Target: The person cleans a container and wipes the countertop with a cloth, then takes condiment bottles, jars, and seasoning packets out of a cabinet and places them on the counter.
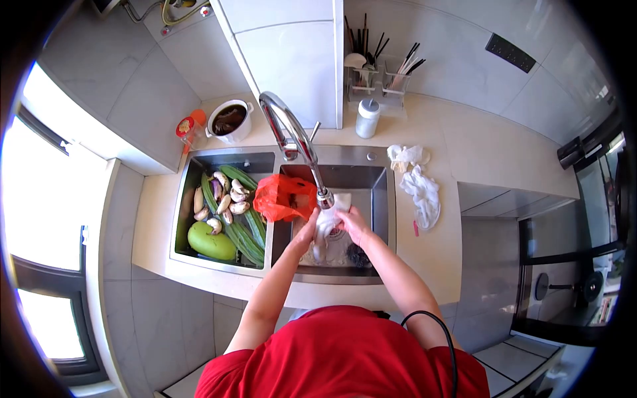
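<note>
Under the tap (292,126), over the right sink basin (379,199), a wet white cloth (325,232) hangs between my two hands. My left hand (307,232) is closed on its left side. My right hand (355,224) grips its upper right part. Water runs onto the cloth and into the basin. A red plastic bag (284,198) lies over the divider, just left of my left hand. Below my right hand, a dark scrubber-like item (358,255) rests in the basin.
The left basin (179,225) holds a green melon (211,241), long green gourds (245,243) and several pale eggplants (224,203). Behind stand a white pot (230,121), a jar (187,130) and a white bottle (367,118). Cloths (421,192) lie on the right counter.
</note>
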Tool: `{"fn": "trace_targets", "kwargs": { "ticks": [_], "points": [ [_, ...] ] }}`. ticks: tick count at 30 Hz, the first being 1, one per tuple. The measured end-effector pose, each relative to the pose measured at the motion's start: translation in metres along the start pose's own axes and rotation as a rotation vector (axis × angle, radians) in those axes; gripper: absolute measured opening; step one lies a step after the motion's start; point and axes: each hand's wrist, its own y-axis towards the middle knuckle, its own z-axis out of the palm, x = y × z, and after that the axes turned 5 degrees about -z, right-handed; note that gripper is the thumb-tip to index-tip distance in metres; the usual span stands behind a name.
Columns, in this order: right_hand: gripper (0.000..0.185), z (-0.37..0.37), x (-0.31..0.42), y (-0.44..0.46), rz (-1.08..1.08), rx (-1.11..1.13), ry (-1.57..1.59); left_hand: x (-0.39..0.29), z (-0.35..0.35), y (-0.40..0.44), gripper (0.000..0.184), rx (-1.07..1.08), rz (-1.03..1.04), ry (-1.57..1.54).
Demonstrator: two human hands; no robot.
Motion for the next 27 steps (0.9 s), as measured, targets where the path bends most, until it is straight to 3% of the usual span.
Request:
{"fn": "trace_targets", "kwargs": {
  "ticks": [2, 3, 5, 7, 9, 10, 13, 15, 17, 18, 23, 25, 26, 27],
  "points": [
    [0.03, -0.008, 0.001, 0.011, -0.071, -0.013, 0.115, 0.0, -0.002, 0.011, 0.068, 0.217, -0.009, -0.229],
    [0.03, -0.01, -0.005, 0.011, -0.066, -0.015, 0.115, 0.0, 0.001, 0.011, 0.068, 0.216, -0.013, -0.233],
    [0.032, -0.013, -0.02, 0.006, -0.262, -0.1, -0.069, 0.0, 0.01, 0.012, 0.064, 0.378, -0.066, -0.575],
    [0.037, -0.012, -0.03, -0.003, -0.265, -0.063, -0.134, -0.001, 0.017, 0.017, 0.057, 0.338, -0.063, -0.624],
    [0.045, -0.01, -0.032, -0.018, -0.779, 0.089, -0.888, 0.017, 0.005, 0.045, 0.05, 0.393, 0.023, -0.676],
    [0.042, -0.009, -0.028, -0.03, -0.844, 0.101, -1.099, 0.03, -0.005, 0.063, 0.039, 0.294, -0.003, -0.654],
    [0.03, -0.018, -0.025, -0.021, -0.719, 0.274, -0.854, 0.051, -0.014, 0.076, 0.027, 0.164, -0.067, -0.593],
    [0.029, -0.03, 0.007, -0.008, -0.423, 0.135, -0.722, 0.054, -0.016, 0.072, 0.027, 0.281, -0.066, -0.612],
    [0.032, -0.043, 0.024, 0.03, -0.479, 0.083, -0.655, 0.052, -0.01, 0.06, 0.026, 0.18, -0.031, -0.526],
    [0.033, -0.042, 0.036, 0.047, -0.474, 0.066, -0.658, 0.057, -0.013, 0.061, 0.029, 0.108, -0.111, -0.492],
    [0.055, -0.01, 0.072, 0.149, -0.485, 0.028, -0.731, 0.039, 0.004, 0.004, 0.035, 0.07, -0.13, -0.318],
    [0.061, 0.016, 0.086, 0.179, -0.491, 0.047, -0.731, 0.039, 0.004, -0.012, 0.035, 0.114, -0.173, -0.294],
    [0.065, 0.03, 0.096, 0.191, -0.5, 0.2, -0.744, 0.049, 0.0, -0.01, 0.037, 0.105, -0.155, -0.339],
    [0.065, 0.044, 0.1, 0.195, -0.5, 0.217, -0.743, 0.051, -0.005, -0.012, 0.037, 0.094, -0.147, -0.349]
  ]
}}
